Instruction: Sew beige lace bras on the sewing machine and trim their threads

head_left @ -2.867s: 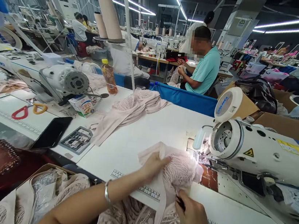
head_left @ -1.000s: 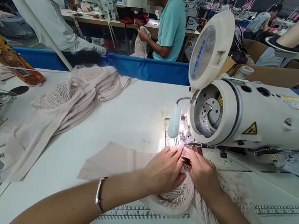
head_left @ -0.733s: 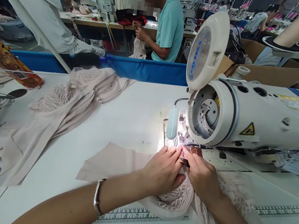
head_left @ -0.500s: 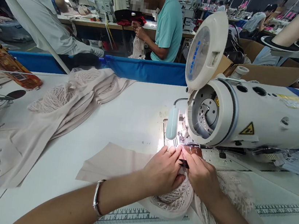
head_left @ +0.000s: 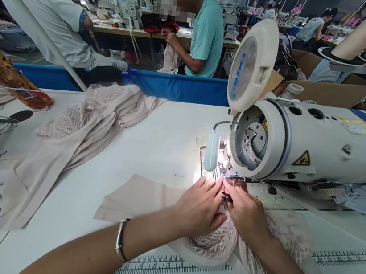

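My left hand [head_left: 199, 206] and my right hand [head_left: 247, 213] press side by side on a pale pink lace garment piece [head_left: 212, 244], fingertips at the lit needle area of the white sewing machine [head_left: 303, 144]. My right hand also pinches a small dark tool [head_left: 227, 198]. A plain beige flap of the piece [head_left: 134, 198] lies flat to the left of my hands. The needle itself is hidden behind my fingers.
A pile of similar pink pieces [head_left: 83, 124] lies on the white table [head_left: 155, 142] at the left. A bottle [head_left: 9, 76] and small items sit at the far left. A person in a teal shirt [head_left: 207, 28] works beyond the blue table edge. Cardboard boxes [head_left: 331, 89] stand behind the machine.
Since the earliest frame my hands carried the lace piece from the table's front edge up to the machine's needle area. Over the last second they have stayed almost still there.
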`<state>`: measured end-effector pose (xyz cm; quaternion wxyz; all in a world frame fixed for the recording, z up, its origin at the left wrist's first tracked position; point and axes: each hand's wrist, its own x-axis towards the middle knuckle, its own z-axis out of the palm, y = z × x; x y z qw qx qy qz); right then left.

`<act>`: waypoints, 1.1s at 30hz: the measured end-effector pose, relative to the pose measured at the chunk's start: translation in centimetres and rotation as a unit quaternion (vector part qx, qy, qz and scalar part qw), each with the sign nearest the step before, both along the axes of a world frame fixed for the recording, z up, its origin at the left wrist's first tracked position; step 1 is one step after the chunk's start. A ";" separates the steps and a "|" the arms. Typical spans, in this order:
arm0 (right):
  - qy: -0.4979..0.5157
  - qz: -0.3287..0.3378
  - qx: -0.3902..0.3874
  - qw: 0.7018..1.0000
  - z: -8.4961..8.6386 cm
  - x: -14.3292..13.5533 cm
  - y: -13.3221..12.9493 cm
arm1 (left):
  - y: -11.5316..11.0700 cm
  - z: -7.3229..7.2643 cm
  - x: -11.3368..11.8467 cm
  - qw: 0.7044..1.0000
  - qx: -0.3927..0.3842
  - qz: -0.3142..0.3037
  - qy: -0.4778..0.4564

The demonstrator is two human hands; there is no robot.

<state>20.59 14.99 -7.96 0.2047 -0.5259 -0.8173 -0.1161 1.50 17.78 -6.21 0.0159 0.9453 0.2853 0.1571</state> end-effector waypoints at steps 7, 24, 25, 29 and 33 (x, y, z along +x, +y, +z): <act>0.001 0.003 0.016 1.000 0.2 -0.1 -0.1 | 0.1 -0.3 -0.2 1.000 0.003 0.008 0.002; -0.005 -0.028 -0.005 1.000 0.9 -0.4 0.4 | 0.2 -0.3 -0.2 0.998 0.046 0.033 0.034; 0.002 -0.040 -0.024 0.999 0.9 -0.3 0.4 | 0.1 -0.3 -0.2 0.997 0.059 0.028 0.035; 0.039 -0.095 -0.131 0.986 1.6 0.3 0.5 | -0.8 -0.3 -0.2 0.991 0.113 -0.044 0.059; 0.074 -0.054 -0.143 0.985 2.4 0.8 0.1 | -1.5 0.3 -0.3 0.992 0.077 -0.062 0.075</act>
